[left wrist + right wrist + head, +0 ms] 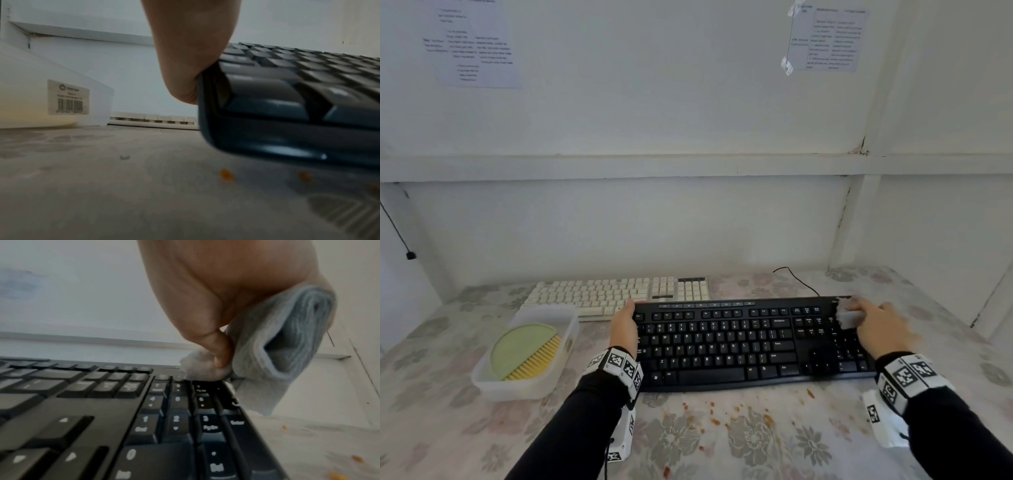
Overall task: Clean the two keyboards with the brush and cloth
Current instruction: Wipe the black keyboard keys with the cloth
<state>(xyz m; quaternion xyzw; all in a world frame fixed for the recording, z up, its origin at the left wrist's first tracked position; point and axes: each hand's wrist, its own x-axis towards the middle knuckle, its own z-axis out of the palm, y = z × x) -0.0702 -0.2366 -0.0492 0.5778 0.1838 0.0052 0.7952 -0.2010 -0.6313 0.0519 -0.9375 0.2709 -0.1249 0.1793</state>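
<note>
Right hand (880, 325) pinches grey cloth (846, 313) between thumb and fingers (221, 352), pressed on far right corner of black keyboard (722, 342) above numpad. Left hand (624, 325) grips that keyboard's left edge. White keyboard (616, 294) just behind. Brush (527, 353) lies in tub (482, 380) at left on worktop (722, 438), crumbs (715, 419) near front.

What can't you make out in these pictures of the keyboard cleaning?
- Left hand fingers: in the head view they wrap the black keyboard edge out of sight; the left wrist view shows only the palm.
- White keyboard right front corner: covered by the black keyboard.
- Brush handle: hidden inside the plastic tub.
- Wall papers: print too small to read.
- Right hand and cloth: motion-blurred in the head view.
</note>
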